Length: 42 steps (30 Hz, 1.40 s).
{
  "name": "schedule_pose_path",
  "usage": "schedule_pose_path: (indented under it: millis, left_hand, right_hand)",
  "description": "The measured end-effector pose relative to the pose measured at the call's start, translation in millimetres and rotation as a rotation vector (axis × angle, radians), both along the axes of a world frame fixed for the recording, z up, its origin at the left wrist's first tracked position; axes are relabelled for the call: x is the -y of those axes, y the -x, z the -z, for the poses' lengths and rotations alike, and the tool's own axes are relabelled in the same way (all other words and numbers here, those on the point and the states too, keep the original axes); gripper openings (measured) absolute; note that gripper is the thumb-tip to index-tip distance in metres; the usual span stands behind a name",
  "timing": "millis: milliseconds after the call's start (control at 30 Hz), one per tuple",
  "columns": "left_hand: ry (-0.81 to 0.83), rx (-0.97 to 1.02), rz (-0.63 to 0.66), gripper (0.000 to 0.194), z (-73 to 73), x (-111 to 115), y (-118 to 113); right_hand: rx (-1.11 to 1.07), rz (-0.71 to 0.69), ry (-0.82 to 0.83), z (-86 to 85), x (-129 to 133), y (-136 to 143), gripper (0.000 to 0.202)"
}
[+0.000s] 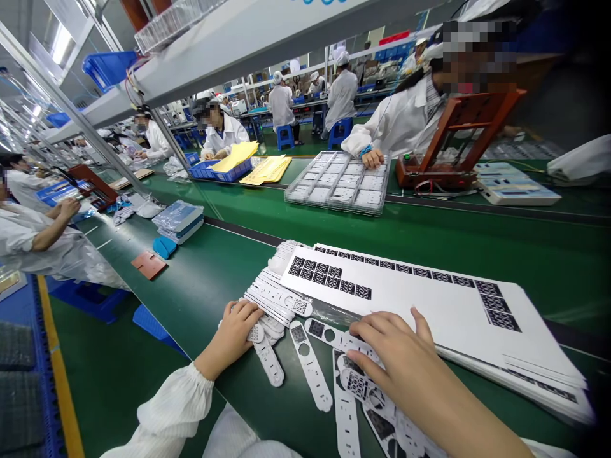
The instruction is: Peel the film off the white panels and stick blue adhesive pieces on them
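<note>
My left hand (233, 334) lies at the near end of a pile of white strips (270, 296), its fingers bent over their edges; the fingertips are partly hidden. My right hand (394, 350) is palm down with fingers apart, touching a loose strip (329, 332) with a dark square and a round hole. Between the hands, another rounded strip (310, 369) lies flat on the green table. More strips (347, 413) overlap under and beside my right wrist. Some bear black printed blocks and small slots.
A stack of large white sheets (420, 302) with black printed blocks lies behind my right hand. Beyond are a clear divided tray (338, 181), a co-worker's hand (372, 159) on it, a red-brown press (458, 140), yellow sheets (267, 170) and a blue-topped stack (178, 219).
</note>
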<state>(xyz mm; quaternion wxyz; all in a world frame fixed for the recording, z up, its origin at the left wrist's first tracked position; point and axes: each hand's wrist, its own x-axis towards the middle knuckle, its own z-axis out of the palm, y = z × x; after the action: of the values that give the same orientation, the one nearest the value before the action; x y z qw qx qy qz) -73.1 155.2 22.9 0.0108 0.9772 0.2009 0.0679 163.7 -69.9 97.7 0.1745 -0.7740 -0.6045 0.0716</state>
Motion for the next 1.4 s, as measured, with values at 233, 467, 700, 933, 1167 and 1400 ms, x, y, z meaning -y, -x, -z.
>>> schedule_pose_path:
  millis: [233,467,700,933,1167,1400]
  left_hand:
    - [0.171,-0.001,0.077,0.028,-6.7,-2,2]
    - [0.551,0.137,0.04,0.027,-17.8,18,0]
    - [1.202,0.399,-0.208,0.031,-31.8,64,-19]
    - [1.933,0.382,-0.35,0.034,-48.3,128,-67]
    - [2.305,0.107,-0.331,0.045,-47.3,149,-79]
    - [2.654,-0.031,-0.107,0.053,-28.8,143,-73]
  right_hand:
    - [0.021,-0.018,-0.021,0.7,-1,1,0.022]
    - [-0.065,-0.086,0.045,-7.1,-2,13,0.016]
    - [-0.166,-0.137,0.132,-17.9,4,27,0.038]
    - [-0.382,-0.012,-0.002,-10.1,3,32,0.066]
    - [-0.764,0.206,-0.406,-26.8,0,20,0.021]
    - [-1.064,0.609,-0.966,-30.8,17,-1,0.028]
